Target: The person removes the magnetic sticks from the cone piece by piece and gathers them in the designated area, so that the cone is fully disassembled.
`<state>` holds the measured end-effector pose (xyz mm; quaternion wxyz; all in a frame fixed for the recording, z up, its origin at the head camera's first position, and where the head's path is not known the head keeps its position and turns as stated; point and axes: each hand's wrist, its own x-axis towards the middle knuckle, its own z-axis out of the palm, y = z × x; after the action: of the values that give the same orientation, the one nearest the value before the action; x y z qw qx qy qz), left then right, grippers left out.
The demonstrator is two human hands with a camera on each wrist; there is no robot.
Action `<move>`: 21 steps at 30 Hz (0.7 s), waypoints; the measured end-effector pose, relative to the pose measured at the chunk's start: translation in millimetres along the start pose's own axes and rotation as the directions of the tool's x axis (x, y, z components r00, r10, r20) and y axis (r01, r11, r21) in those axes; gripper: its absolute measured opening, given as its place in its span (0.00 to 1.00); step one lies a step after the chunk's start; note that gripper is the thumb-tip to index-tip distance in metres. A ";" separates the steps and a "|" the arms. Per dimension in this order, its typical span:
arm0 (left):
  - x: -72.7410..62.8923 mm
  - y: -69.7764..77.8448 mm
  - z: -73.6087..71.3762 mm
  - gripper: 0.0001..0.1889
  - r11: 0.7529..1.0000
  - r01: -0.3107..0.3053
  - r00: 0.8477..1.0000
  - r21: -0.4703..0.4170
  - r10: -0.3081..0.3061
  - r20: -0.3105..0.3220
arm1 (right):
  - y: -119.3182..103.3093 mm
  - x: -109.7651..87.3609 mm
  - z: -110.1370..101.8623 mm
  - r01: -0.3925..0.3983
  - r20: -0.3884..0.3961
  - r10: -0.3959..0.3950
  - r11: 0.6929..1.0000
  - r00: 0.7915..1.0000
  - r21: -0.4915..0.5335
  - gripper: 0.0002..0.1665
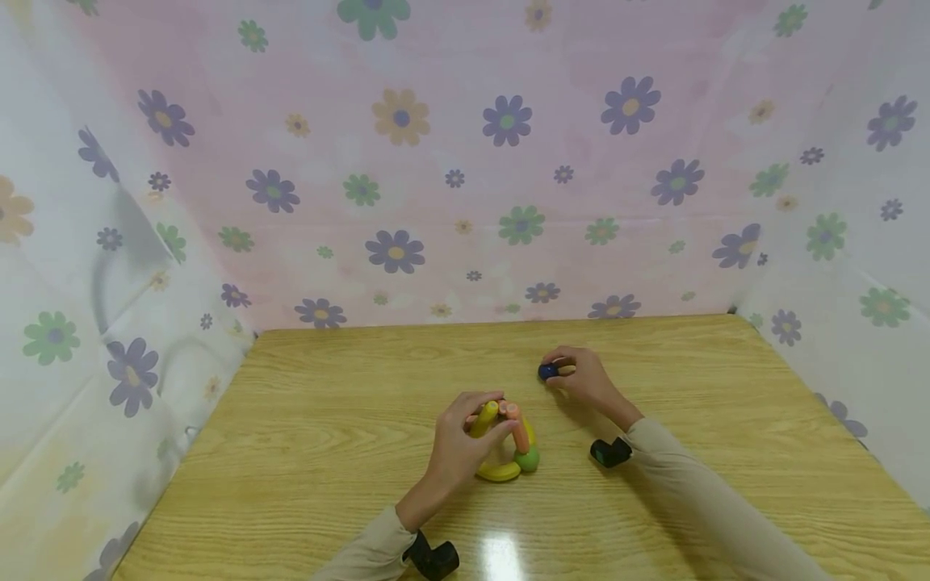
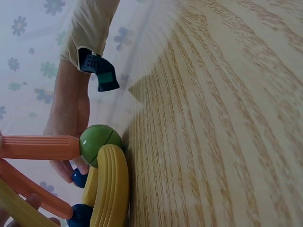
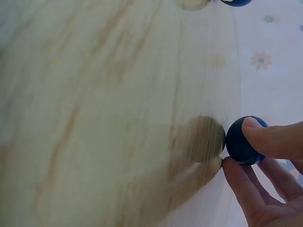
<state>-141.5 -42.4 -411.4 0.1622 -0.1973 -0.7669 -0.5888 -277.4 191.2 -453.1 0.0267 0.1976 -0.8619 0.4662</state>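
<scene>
A small frame of toy rods and balls stands on the table. My left hand (image 1: 459,440) grips the upper ends of its rods, a yellow rod (image 1: 483,420) and orange rods (image 1: 519,433) that lean together. In the left wrist view an orange rod (image 2: 40,147) meets a green ball (image 2: 94,139), another reaches a dark blue ball (image 2: 80,215), and a curved yellow piece (image 2: 112,184) lies along the table. Farther back and to the right, my right hand (image 1: 590,383) pinches a separate dark blue ball (image 3: 241,142) between thumb and fingers, low at the tabletop.
The wood-grain table (image 1: 341,387) reaches back to a flower-printed cloth (image 1: 450,202), which also hangs at both sides. Black wrist cameras (image 1: 610,453) sit at both sleeve cuffs. Light reflects off the table near its front.
</scene>
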 end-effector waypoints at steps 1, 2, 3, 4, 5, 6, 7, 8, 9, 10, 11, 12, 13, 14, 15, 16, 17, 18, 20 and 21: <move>0.0 -4.4 1.3 0.18 1.000 -0.002 1.000 -0.001 0.002 -0.005 | 0.3 -0.1 0.2 0.002 0.000 -0.002 1.000 1.000 -0.001 0.15; -0.1 -9.3 2.7 0.18 1.000 -0.004 1.000 0.003 0.004 -0.008 | 0.7 -0.2 0.4 0.004 0.001 -0.004 1.000 1.000 0.000 0.15; -0.5 -14.3 4.0 0.18 1.000 -0.007 1.000 0.009 0.007 -0.011 | 1.3 -0.6 0.7 0.007 0.003 -0.007 1.000 1.000 -0.001 0.15; -0.8 -19.6 5.3 0.18 1.000 -0.007 1.000 0.013 0.007 -0.010 | 1.9 -1.1 0.9 0.010 0.004 -0.010 1.000 1.000 0.002 0.15; -1.2 -24.9 6.6 0.19 1.000 -0.003 1.000 0.016 0.004 -0.008 | 2.6 -1.9 1.0 0.012 0.006 -0.012 1.000 1.000 0.001 0.15; -1.8 -27.9 7.1 0.19 1.000 -0.003 1.000 0.017 0.003 -0.004 | 3.2 -2.7 1.0 0.015 0.007 -0.015 1.000 1.000 0.000 0.15; -2.4 -29.8 7.4 0.18 1.000 -0.005 1.000 0.017 0.005 0.000 | 3.7 -3.4 1.2 0.016 0.009 -0.016 1.000 1.000 0.000 0.16; -3.0 -31.3 7.6 0.18 1.000 -0.004 1.000 0.015 0.004 0.005 | 3.8 -4.2 1.2 0.015 0.010 -0.015 1.000 1.000 0.001 0.16; -3.5 -32.0 7.6 0.18 1.000 -0.004 1.000 0.012 0.004 0.009 | 3.9 -4.8 1.3 0.014 0.009 -0.014 1.000 1.000 -0.001 0.16; -3.7 -32.1 7.4 0.18 1.000 -0.003 1.000 0.006 0.003 0.012 | 3.4 -5.3 1.3 0.012 0.007 -0.012 1.000 1.000 0.002 0.16; -3.9 -32.1 7.1 0.18 1.000 -0.003 1.000 0.004 0.003 0.012 | 3.0 -5.6 1.2 0.018 0.007 -0.018 1.000 1.000 -0.002 0.16; -4.1 -32.2 6.8 0.18 1.000 -0.003 1.000 0.001 0.003 0.012 | 2.3 -5.7 1.1 0.018 0.007 -0.018 1.000 1.000 -0.001 0.16; -4.2 -32.0 6.4 0.18 1.000 -0.002 1.000 0.002 0.002 0.012 | 1.3 -5.5 1.1 0.016 0.006 -0.016 1.000 1.000 0.000 0.16; -4.3 -31.8 5.9 0.18 1.000 -0.001 1.000 0.003 0.001 0.011 | 0.7 -5.3 0.9 0.015 0.005 -0.015 1.000 1.000 0.002 0.16; -4.3 -31.7 5.5 0.18 1.000 0.002 1.000 0.007 -0.002 0.010 | 0.2 -5.0 0.9 0.018 0.008 -0.018 1.000 1.000 0.000 0.16; -4.4 -31.5 5.0 0.18 1.000 0.006 1.000 0.012 -0.006 0.007 | -0.3 -4.7 0.7 0.022 0.011 -0.022 1.000 1.000 -0.001 0.16; -4.2 -31.7 4.7 0.19 1.000 0.008 1.000 0.018 -0.008 0.004 | -0.6 -4.4 0.6 0.026 0.014 -0.026 1.000 1.000 -0.004 0.16; -4.1 -31.6 4.2 0.19 1.000 0.012 1.000 0.021 -0.012 0.002 | -1.2 -4.2 0.6 0.023 0.017 -0.023 1.000 1.000 -0.003 0.17; -3.5 -31.3 2.9 0.19 1.000 0.013 1.000 0.028 -0.013 -0.002 | -2.0 -3.4 0.9 0.036 0.019 -0.036 0.999 0.999 -0.003 0.17; -3.2 -31.0 2.2 0.19 0.999 0.020 1.000 0.029 -0.019 -0.004 | -2.8 -2.9 1.1 0.039 0.022 -0.039 0.999 0.999 -0.005 0.17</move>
<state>-154.1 -47.7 -439.5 0.1607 -0.1864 -0.7770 -0.5795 -273.6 189.9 -452.2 0.0269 0.2196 -0.8593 0.4612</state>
